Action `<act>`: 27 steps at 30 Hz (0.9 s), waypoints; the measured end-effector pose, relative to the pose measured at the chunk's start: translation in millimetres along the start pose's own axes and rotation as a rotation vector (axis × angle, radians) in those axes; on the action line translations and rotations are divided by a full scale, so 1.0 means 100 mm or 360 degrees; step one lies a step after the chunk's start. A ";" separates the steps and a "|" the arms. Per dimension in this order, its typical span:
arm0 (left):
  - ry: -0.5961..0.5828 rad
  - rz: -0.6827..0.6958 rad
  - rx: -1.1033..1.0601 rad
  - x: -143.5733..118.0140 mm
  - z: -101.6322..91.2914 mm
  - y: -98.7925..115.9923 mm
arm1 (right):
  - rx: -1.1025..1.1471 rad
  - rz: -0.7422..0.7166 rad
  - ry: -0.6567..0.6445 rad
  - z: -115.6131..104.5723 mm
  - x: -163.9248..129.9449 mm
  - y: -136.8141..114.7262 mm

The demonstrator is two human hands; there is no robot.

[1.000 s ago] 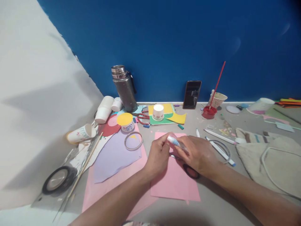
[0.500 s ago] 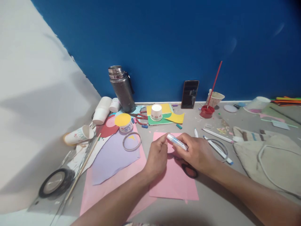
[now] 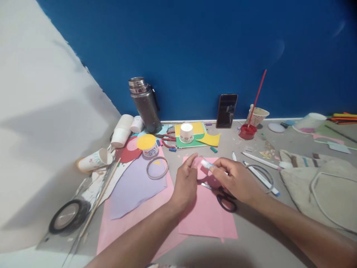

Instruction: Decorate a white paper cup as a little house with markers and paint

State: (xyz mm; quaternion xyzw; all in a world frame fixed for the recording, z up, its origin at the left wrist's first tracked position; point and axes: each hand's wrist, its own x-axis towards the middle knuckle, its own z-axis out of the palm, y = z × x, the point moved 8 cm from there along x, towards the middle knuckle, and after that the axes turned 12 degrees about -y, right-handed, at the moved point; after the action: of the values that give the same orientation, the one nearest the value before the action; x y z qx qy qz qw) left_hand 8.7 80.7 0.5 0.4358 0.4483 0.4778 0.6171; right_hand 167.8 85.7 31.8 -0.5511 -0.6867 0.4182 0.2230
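My left hand (image 3: 186, 184) pinches the edge of a pink paper circle (image 3: 200, 172) between thumb and fingers. A white glue stick (image 3: 206, 165) is gripped in my right hand (image 3: 237, 178), its tip over the circle and seemingly against it. Beneath my hands lies a pink paper sheet (image 3: 206, 225). Black-handled scissors (image 3: 206, 185) rest on that sheet, partly covered by my right hand. To the left are a purple paper sheet (image 3: 134, 190) and a grey ring (image 3: 148, 175).
Paper cups (image 3: 186, 133), one yellow-topped cup (image 3: 147, 146), and a steel flask (image 3: 146, 108) stand toward the wall. A phone (image 3: 227, 111) leans there. Markers (image 3: 260, 160) and a cloth pouch (image 3: 301, 186) lie right; a tape roll (image 3: 57, 216) lies left.
My right hand has drawn the glue stick slightly right and turned its tip onto the pink circle. More of the circle and the scissors shows now; my left fingers have straightened a little.
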 end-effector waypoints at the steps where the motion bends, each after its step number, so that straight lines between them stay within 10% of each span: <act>1: 0.0001 -0.0007 0.0042 -0.02 0.01 0.01 | -0.0034 0.0015 0.0010 0.00 0.00 0.00; 15: -0.0109 0.0086 0.0559 0.00 0.01 0.18 | -0.1093 -0.0249 0.0310 0.09 -0.03 -0.05; 27: 0.0010 0.0154 0.0947 -0.04 -0.01 0.14 | -0.1164 -0.0098 0.0306 0.06 -0.03 -0.10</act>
State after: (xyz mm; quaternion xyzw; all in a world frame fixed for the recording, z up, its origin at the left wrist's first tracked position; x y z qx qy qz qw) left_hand 4.2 79.2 14.7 0.6170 0.5491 0.3556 0.4374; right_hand 158.2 80.8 36.9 -0.6103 -0.7828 0.0850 0.0875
